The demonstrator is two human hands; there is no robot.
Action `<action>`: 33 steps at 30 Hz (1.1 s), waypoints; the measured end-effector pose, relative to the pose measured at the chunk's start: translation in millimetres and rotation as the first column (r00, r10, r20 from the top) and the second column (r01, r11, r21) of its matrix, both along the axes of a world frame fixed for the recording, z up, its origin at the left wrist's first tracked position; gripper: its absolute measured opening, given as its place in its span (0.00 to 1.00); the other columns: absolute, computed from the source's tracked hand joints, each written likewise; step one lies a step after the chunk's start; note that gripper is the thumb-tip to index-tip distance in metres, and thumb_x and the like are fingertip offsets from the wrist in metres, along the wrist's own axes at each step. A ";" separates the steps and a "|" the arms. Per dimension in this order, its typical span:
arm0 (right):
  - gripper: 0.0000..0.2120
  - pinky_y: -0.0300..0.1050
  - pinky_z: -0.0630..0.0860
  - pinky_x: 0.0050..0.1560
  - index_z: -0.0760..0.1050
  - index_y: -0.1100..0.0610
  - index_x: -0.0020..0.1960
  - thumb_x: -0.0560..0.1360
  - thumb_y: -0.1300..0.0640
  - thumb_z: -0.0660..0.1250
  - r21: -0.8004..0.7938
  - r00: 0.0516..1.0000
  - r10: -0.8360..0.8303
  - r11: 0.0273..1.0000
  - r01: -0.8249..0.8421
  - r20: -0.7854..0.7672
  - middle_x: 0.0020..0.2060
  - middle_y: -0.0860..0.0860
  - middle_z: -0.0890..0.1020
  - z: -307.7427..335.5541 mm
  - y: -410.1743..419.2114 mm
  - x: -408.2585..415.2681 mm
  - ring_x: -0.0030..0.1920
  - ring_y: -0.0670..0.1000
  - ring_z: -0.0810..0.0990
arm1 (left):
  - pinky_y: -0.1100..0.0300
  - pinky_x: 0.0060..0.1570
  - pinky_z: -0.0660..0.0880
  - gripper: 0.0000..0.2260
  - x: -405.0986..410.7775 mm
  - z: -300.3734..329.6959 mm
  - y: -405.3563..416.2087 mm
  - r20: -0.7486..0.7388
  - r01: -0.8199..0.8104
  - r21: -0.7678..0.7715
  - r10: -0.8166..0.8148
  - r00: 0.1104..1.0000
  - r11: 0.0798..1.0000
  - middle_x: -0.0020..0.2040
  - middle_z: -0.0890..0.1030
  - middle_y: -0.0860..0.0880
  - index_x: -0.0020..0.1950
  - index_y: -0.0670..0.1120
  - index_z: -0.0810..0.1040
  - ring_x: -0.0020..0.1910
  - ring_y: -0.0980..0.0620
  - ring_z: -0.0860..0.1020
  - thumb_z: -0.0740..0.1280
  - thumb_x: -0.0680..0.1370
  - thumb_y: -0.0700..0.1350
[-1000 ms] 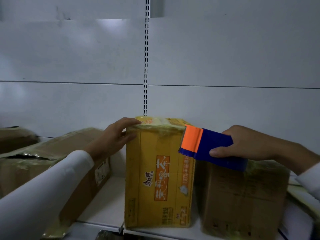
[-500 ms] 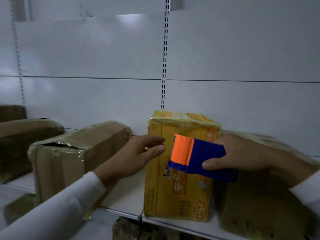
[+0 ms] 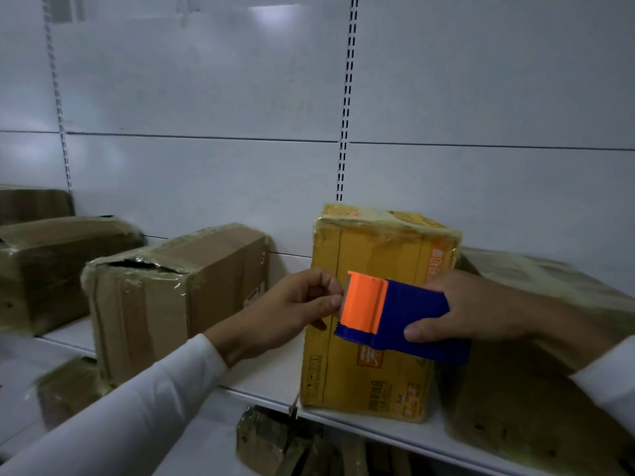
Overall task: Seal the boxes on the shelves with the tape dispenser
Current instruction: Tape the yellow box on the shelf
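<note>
The right hand [image 3: 477, 304] grips the blue-and-orange tape dispenser [image 3: 395, 316] in front of the yellow box [image 3: 374, 255] on the shelf [image 3: 268, 379]. The left hand [image 3: 292, 310] pinches its fingertips at the dispenser's toothed orange end.

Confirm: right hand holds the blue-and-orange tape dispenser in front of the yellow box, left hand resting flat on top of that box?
Not quite. In the head view the left hand is not on top of the yellow box; its fingers pinch at the orange front edge of the tape dispenser. The right hand does hold the dispenser before that box.
</note>
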State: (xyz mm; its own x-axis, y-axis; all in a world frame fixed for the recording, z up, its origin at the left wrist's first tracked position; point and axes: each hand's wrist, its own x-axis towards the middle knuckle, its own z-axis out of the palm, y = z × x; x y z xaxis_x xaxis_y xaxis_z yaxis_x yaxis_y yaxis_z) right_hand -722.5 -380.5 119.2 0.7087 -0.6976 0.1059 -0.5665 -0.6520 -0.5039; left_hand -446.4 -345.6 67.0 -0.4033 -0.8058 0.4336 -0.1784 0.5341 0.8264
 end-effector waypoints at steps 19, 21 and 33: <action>0.23 0.45 0.80 0.38 0.79 0.57 0.49 0.68 0.37 0.73 0.037 1.000 0.016 0.999 -0.015 -0.027 0.42 0.54 0.85 -5.2 -2.4 -9.4 0.40 0.54 0.85 | 0.63 0.39 0.73 0.07 -9.9 -4.6 -7.9 0.048 -0.004 -0.067 0.007 0.999 0.998 0.39 0.81 0.51 0.46 0.46 0.80 0.38 0.56 0.77 0.63 0.78 0.44; 0.21 0.42 0.79 0.37 0.79 0.56 0.48 0.70 0.38 0.74 0.040 0.999 0.026 0.999 -0.025 -0.030 0.41 0.53 0.85 -5.0 -3.2 -7.3 0.39 0.53 0.85 | 0.63 0.39 0.73 0.06 -13.5 -7.4 -7.6 0.085 -0.061 -0.119 0.072 0.994 0.991 0.38 0.79 0.52 0.45 0.43 0.78 0.37 0.57 0.76 0.62 0.78 0.41; 0.16 0.43 0.81 0.41 0.80 0.49 0.48 0.70 0.38 0.72 0.101 0.995 0.029 0.995 -0.019 -0.099 0.43 0.50 0.86 6.3 -1.6 -23.2 0.41 0.50 0.85 | 0.62 0.37 0.74 0.07 17.5 -4.5 -0.2 0.040 -0.269 -0.205 0.283 0.958 0.941 0.36 0.79 0.50 0.44 0.41 0.76 0.35 0.55 0.76 0.60 0.80 0.37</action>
State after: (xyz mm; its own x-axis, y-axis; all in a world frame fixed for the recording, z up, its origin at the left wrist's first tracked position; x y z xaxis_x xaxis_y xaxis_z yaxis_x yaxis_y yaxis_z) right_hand -745.7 -382.2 125.5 0.7285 -0.6841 -0.0356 -0.6024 -0.6151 -0.5087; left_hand -428.9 -345.8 62.5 -0.2111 -0.7921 0.5727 -0.3939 0.6052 0.6918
